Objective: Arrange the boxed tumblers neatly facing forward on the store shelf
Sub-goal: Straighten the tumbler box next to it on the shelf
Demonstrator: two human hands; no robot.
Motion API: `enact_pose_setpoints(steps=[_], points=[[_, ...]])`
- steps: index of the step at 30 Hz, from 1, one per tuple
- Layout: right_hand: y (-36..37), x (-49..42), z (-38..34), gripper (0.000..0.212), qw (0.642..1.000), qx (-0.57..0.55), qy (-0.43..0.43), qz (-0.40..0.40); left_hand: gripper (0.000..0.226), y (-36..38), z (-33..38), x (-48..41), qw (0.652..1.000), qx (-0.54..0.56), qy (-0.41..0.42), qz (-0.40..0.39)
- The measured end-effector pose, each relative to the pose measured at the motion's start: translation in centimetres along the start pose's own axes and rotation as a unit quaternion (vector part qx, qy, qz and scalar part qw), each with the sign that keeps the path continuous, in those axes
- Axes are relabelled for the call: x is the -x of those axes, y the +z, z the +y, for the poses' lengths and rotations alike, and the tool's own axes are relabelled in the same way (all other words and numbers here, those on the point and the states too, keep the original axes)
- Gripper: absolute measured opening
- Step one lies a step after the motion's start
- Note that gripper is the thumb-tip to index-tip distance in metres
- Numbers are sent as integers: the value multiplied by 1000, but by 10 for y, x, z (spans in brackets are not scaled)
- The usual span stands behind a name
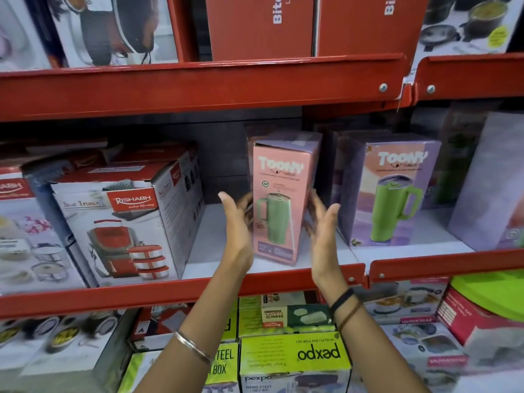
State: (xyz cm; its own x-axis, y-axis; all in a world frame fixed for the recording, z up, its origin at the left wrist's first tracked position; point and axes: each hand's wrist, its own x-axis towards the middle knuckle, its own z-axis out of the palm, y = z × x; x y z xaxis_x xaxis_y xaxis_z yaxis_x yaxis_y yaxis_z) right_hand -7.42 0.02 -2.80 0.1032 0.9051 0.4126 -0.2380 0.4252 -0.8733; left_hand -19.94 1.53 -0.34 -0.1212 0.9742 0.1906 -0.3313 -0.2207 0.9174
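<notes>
A tall pink and lilac Toony tumbler box [283,199] stands on the middle shelf [215,290], turned so a narrow pink side with a green tumbler picture faces me. My left hand [236,225] is beside its left face and my right hand [323,225] beside its right face, fingers spread; blur hides whether they touch the box. To the right stands a second Toony box [391,194], its lilac front with the green tumbler facing forward. More lilac boxes stand behind both.
A white and red Rishabh lunch-box carton [127,228] stands left of a gap on the shelf. Another lilac box [493,188] is at the far right. Red shelf lips run above and below. Green Pexpo boxes [295,361] fill the lower shelf.
</notes>
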Motion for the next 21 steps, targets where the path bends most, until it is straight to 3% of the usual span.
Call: enact_pose_setpoints(steps=[4, 7, 11, 13, 16, 19, 21], points=[[-20, -26, -15, 105, 999, -8, 21, -31, 77, 12, -4, 23, 1000, 10, 24, 7], [-31, -39, -20, 115, 998, 9, 52, -38, 73, 23, -15, 40, 999, 1, 39, 11], [-39, -42, -13, 87, 996, 15, 78, -30, 67, 30, -31, 55, 997, -30, 66, 9], [-40, -40, -13, 94, 996, 19, 83, -30, 67, 30, -34, 57, 996, -41, 84, 14], [-34, -32, -14, 111, 999, 17, 48, 11, 63, 25, -28, 48, 990, -57, 113, 62], [-26, -12, -4, 93, 993, 22, -14, 117, 59, 13, -17, 20, 984, -60, 107, 127], [-17, 10, 3, 79, 989, 44, -59, 129, 61, 5, -11, -1, 984, -72, 87, 139]])
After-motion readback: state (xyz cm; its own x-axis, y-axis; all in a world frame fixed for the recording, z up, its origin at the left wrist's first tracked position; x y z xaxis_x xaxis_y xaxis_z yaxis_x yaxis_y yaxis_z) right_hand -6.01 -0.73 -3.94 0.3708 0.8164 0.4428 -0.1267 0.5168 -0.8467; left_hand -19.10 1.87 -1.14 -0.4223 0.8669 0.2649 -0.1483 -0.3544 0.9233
